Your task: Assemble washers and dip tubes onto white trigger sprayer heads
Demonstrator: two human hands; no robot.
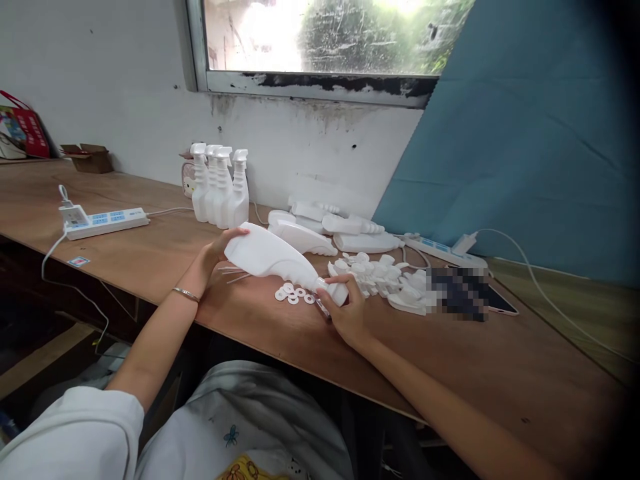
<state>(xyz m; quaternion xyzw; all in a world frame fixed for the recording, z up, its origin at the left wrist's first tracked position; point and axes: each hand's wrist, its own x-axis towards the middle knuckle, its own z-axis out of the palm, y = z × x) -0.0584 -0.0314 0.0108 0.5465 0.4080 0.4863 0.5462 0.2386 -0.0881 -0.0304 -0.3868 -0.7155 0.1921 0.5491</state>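
Observation:
A white plastic spray bottle [270,252] is held sideways above the table, its neck pointing down to the right. My left hand [223,245] is closed around its base end. At the neck, the fingers of my right hand [349,315] grip a white spray head [337,293]; how far the two are joined is hidden by the fingers. Below lie several white ring washers [293,299] and a small metal object [323,308], partly covered by my right hand. Thin white tubes [235,272] rest near my left wrist. Beside my right hand spreads a pile of white spray heads [373,272].
Several spray bottles [220,193] with heads stand upright at the back. More white bottles [307,239] lie along the wall. Power strips [107,222] with cables sit left and right. A phone [503,301] lies at right, beside a pixelated patch. A cardboard box [90,160] stands far left.

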